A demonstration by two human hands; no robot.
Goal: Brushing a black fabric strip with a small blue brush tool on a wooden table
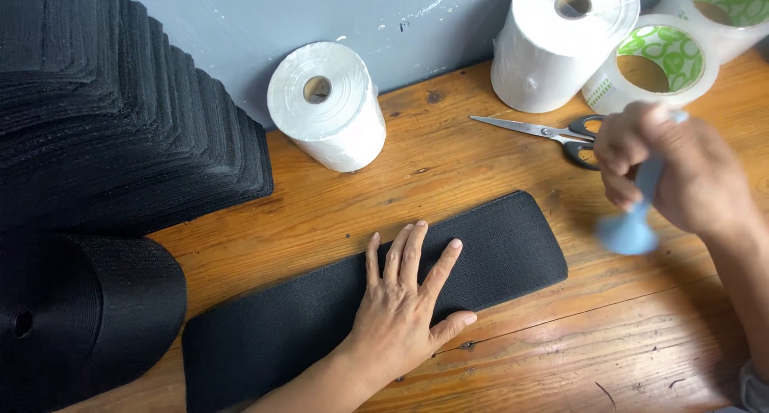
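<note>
A long black woven fabric band (pixel 513 241) lies diagonally across the wooden table (pixel 641 333). My left hand (pixel 404 297) presses flat on the middle of the band, fingers spread. My right hand (pixel 681 169) hovers above the table just past the band's right end, fingers closed around a light blue tool with a rounded, flared end (pixel 630 229), which is blurred by motion and points down toward the table.
A tall stack of black fabric pieces (pixel 120 108) and a black roll (pixel 80 317) fill the left side. White rolls (pixel 328 104) (pixel 561 40), clear tape rolls (pixel 657 60) and scissors (pixel 545 130) sit along the grey wall at the back.
</note>
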